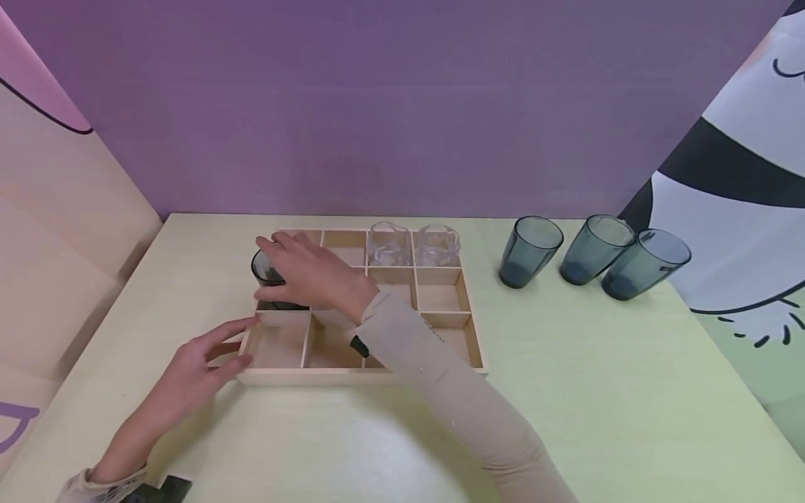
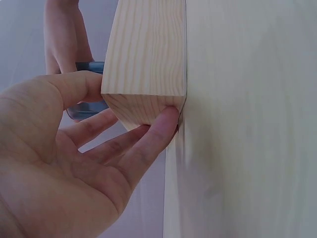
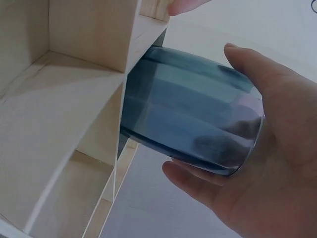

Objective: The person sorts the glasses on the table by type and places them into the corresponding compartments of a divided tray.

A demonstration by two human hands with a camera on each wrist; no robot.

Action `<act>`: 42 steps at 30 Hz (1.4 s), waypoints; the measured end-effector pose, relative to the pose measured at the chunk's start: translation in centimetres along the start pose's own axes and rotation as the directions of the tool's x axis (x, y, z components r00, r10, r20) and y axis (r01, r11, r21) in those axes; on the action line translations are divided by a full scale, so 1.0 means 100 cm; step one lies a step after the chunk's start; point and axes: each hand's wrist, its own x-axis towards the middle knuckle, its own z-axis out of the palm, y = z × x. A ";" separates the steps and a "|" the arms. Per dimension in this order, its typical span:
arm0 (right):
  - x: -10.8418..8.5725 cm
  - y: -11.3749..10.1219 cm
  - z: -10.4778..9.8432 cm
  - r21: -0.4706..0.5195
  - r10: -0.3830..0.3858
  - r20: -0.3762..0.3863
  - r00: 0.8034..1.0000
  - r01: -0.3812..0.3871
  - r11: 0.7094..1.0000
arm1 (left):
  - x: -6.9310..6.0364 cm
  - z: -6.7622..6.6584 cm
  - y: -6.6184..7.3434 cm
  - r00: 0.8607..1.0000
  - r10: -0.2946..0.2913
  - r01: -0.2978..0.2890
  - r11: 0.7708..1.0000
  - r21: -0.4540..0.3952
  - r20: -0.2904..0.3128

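My right hand (image 1: 321, 276) holds a blue-grey glass tumbler (image 1: 267, 271) at the left column of a divided wooden tray (image 1: 314, 377). In the right wrist view, the thumb and fingers lie on either side of the tumbler (image 3: 193, 109) near its rim, and its lower end is inside a compartment. At the tray's front left corner, my left hand (image 1: 189, 374) grips the wood. The left wrist view shows its fingers (image 2: 158, 131) bent around that corner. Two small clear glasses (image 1: 388, 248) stand in the back row's right-hand compartments.
Three more blue-grey tumblers (image 1: 531, 251) stand on the pale table (image 1: 597, 391) to the right of the tray. The two rightmost appear close together. A purple backdrop (image 1: 402, 112) rises behind the table's far edge, with printed panels at both sides.
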 end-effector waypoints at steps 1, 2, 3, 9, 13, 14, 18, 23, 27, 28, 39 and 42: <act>0.000 0.000 0.000 0.007 0.004 0.009 1.000 -0.004 1.000 | 0.000 0.000 0.000 1.000 0.001 -0.001 1.000 -0.001 0.001; 0.000 0.000 -0.001 0.014 0.004 0.012 1.000 -0.004 1.000 | 0.000 -0.001 -0.001 1.000 0.001 -0.001 1.000 -0.002 0.001; -0.001 -0.001 -0.001 0.022 0.005 0.015 1.000 -0.005 1.000 | -0.001 -0.001 -0.001 1.000 -0.001 0.001 1.000 -0.003 0.002; -0.011 0.000 -0.005 0.021 -0.021 -0.014 1.000 0.021 1.000 | -0.003 -0.002 -0.005 1.000 -0.020 0.020 1.000 0.000 0.001; -0.023 0.002 -0.013 -0.020 -0.032 -0.028 0.999 0.031 0.999 | -0.003 -0.004 -0.006 1.000 -0.027 0.027 1.000 0.007 -0.002; -0.026 0.003 -0.015 -0.029 -0.037 -0.033 0.999 0.036 0.999 | -0.003 -0.004 -0.007 1.000 -0.027 0.027 1.000 0.008 -0.001; -0.039 0.007 -0.026 -0.020 -0.041 -0.061 0.997 0.040 0.999 | -0.003 -0.006 -0.007 1.000 -0.020 0.020 1.000 0.016 -0.004; -0.058 0.021 -0.042 0.024 -0.059 -0.164 0.985 0.064 0.998 | -0.003 -0.008 -0.009 1.000 -0.021 0.021 1.000 0.008 -0.007; -0.074 0.034 -0.050 0.034 -0.043 -0.232 0.972 0.053 0.998 | -0.004 -0.010 -0.011 1.000 -0.024 0.024 1.000 0.007 -0.008; -0.078 0.037 -0.051 0.036 -0.036 -0.244 0.969 0.046 0.998 | -0.005 -0.011 -0.012 1.000 -0.024 0.024 1.000 0.013 -0.010; -0.117 0.065 -0.041 0.031 -0.073 -0.405 0.911 0.093 0.995 | -0.005 -0.012 -0.015 1.000 -0.016 0.016 1.000 -0.015 -0.007; -0.127 0.072 -0.035 0.027 -0.086 -0.443 0.892 0.109 0.994 | -0.004 -0.012 -0.014 1.000 -0.017 0.017 1.000 -0.018 -0.006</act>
